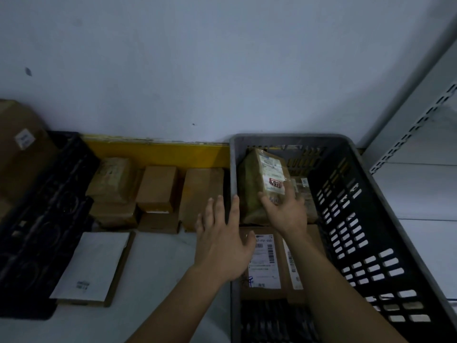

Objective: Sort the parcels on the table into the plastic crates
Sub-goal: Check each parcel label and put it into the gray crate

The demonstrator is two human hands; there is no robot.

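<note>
A grey plastic crate (371,194) stands at the right with labelled cardboard parcels (264,263) flat on its floor. My right hand (284,209) holds a brown taped parcel (259,179) with a white label, tilted up inside the crate at its far left corner. My left hand (222,238) hovers with fingers spread and straight over the crate's left rim, holding nothing. Several brown parcels (158,189) lie stacked on the table against the yellow strip. A white mailer (96,266) lies on a flat box nearer me.
A black crate (37,219) stands at the left, with a large cardboard box (19,149) behind it. A yellow strip (158,152) runs along the wall. Metal shelving (420,134) rises at the far right.
</note>
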